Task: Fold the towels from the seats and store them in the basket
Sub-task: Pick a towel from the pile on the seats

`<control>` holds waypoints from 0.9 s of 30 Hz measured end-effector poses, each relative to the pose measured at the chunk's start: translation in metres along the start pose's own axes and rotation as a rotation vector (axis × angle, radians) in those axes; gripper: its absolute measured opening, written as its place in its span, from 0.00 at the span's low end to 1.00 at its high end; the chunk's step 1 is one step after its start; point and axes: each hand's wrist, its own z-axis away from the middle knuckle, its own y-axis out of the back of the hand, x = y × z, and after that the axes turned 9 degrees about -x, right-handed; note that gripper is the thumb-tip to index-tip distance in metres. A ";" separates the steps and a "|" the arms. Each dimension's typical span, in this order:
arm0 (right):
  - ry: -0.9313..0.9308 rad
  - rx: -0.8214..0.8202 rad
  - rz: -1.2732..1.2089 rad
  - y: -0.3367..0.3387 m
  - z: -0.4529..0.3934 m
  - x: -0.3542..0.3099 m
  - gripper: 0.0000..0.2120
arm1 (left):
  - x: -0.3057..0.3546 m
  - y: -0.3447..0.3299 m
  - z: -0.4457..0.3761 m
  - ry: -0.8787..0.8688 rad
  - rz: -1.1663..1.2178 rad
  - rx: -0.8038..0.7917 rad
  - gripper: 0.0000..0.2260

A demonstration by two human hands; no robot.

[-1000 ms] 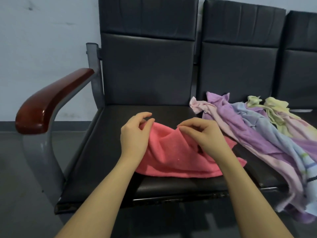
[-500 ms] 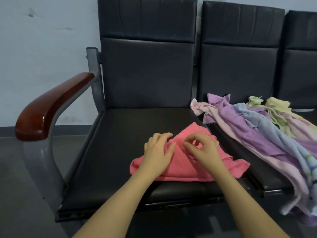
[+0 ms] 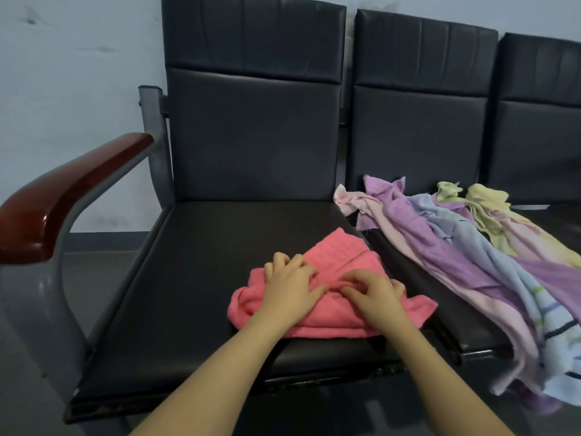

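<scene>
You are in a waiting area: linked black padded seats point(image 3: 220, 278), wooden armrest point(image 3: 63, 190), bare pale wall point(image 3: 78, 73).

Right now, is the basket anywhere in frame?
No, only the seats, the pink towel under the left hand and right hand, and the towel pile show.
</scene>
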 end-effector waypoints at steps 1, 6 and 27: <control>0.006 -0.012 -0.130 0.000 -0.002 0.001 0.08 | -0.001 -0.001 0.000 0.005 0.006 -0.006 0.16; 0.112 0.130 -0.697 0.015 -0.009 -0.008 0.08 | -0.003 0.001 -0.001 -0.058 0.299 0.215 0.07; 0.123 0.389 -0.336 -0.013 -0.006 -0.047 0.15 | -0.001 0.020 -0.001 -0.015 0.481 0.417 0.02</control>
